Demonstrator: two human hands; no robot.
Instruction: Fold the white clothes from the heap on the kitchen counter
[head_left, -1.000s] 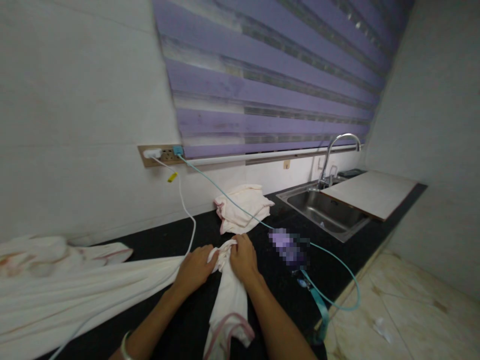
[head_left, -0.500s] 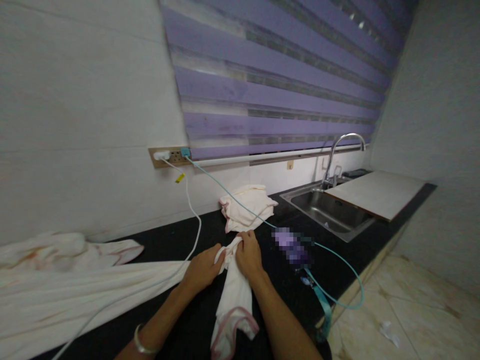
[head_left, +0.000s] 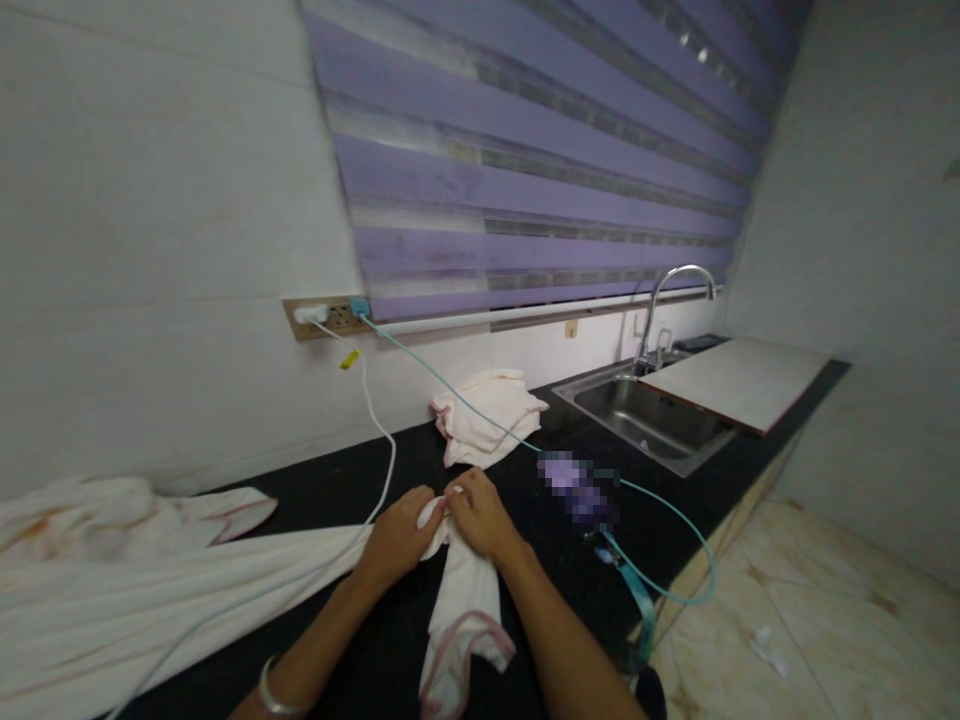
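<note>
A long white cloth (head_left: 225, 595) with pink edging stretches from the left side of the counter to my hands. Its bunched part is gripped by my left hand (head_left: 401, 535), fingers closed round it. Right beside it, my right hand (head_left: 478, 512) is also closed on the cloth, the two hands nearly touching. Below them the cloth's loose end hangs towards me, its pink hem curled over. A crumpled white cloth (head_left: 491, 415) with a pink edge lies just behind my hands, against the wall.
More stained white fabric (head_left: 97, 515) lies at the far left. A white cable (head_left: 386, 440) runs across the long cloth. A blurred purple object (head_left: 577, 490) on a teal cable sits to the right. Beyond are a steel sink (head_left: 652, 415), a tap (head_left: 651, 310) and a white board (head_left: 742, 380).
My right hand has turned over and come in closer to my left, pressing down the bunched cloth between them. The view has shifted slightly to the right.
</note>
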